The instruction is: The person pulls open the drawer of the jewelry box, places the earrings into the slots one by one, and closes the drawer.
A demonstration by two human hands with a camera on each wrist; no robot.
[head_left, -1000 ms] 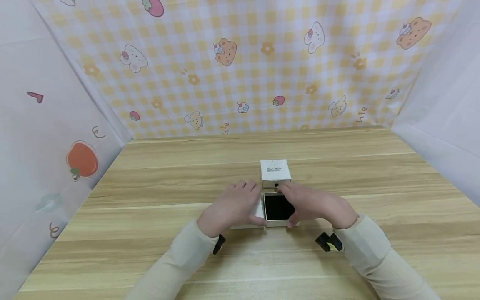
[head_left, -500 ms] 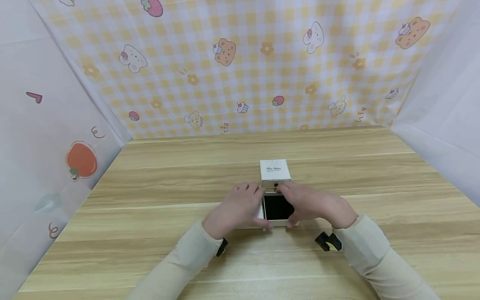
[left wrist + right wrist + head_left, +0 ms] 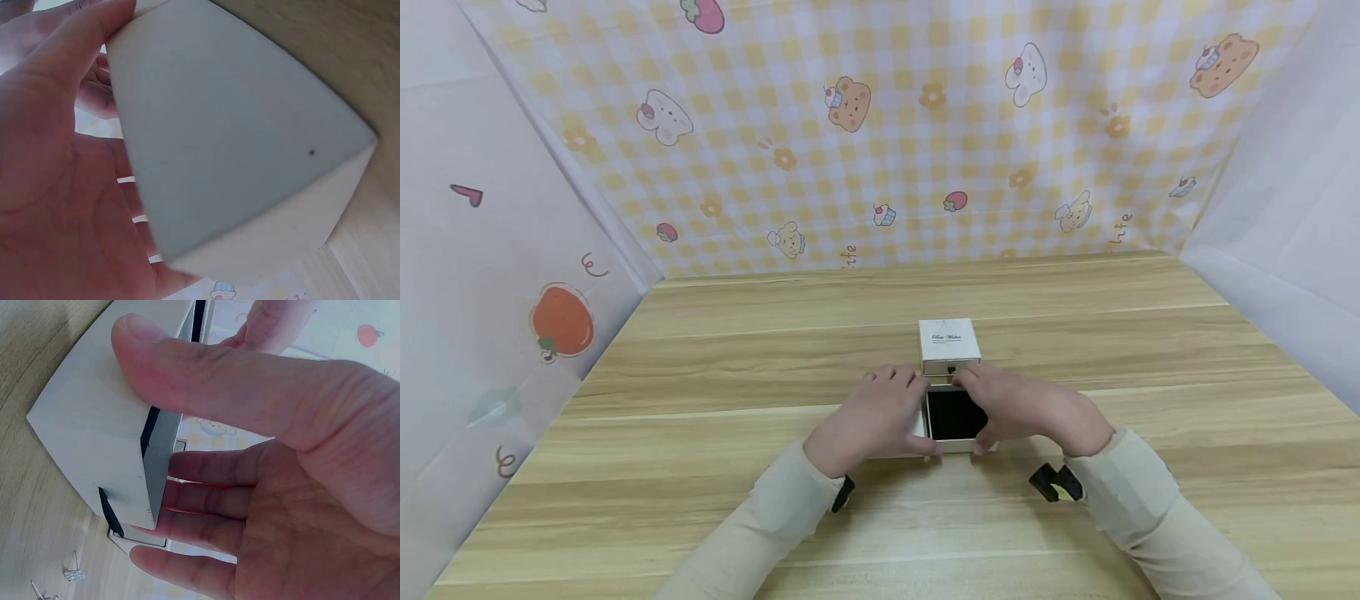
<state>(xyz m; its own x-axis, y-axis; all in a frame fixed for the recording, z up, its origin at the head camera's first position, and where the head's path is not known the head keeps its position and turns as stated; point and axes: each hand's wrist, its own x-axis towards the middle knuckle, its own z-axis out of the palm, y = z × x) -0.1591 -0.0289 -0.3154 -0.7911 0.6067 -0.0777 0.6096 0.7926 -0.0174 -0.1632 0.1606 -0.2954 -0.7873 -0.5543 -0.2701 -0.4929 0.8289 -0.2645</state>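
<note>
Two parts of a white drawer gift box lie side by side on the wooden table. My left hand (image 3: 872, 421) spans the plain white box sleeve (image 3: 237, 125), fingers over the far side and thumb along the near side. The left thumb tip reaches the near wall of the drawer. My right hand (image 3: 1026, 407) grips the box drawer (image 3: 966, 446) between its thumb in front and fingers behind. Black lining (image 3: 953, 415) fills the drawer. A dark ribbon pull (image 3: 110, 514) sticks out of its right end. The left hand covers most of the sleeve in the head view.
Just behind the drawer stands a smaller white box (image 3: 949, 340) with black script lettering and a dark pull. In the right wrist view small silver studs (image 3: 74, 575) lie on the table (image 3: 37, 487). A yellow checked cloth (image 3: 910, 150) hangs behind the table.
My left hand has slid slightly right, so its thumb tip now overlaps the drawer's near wall. The right hand, drawer and smaller box have kept their places.
</note>
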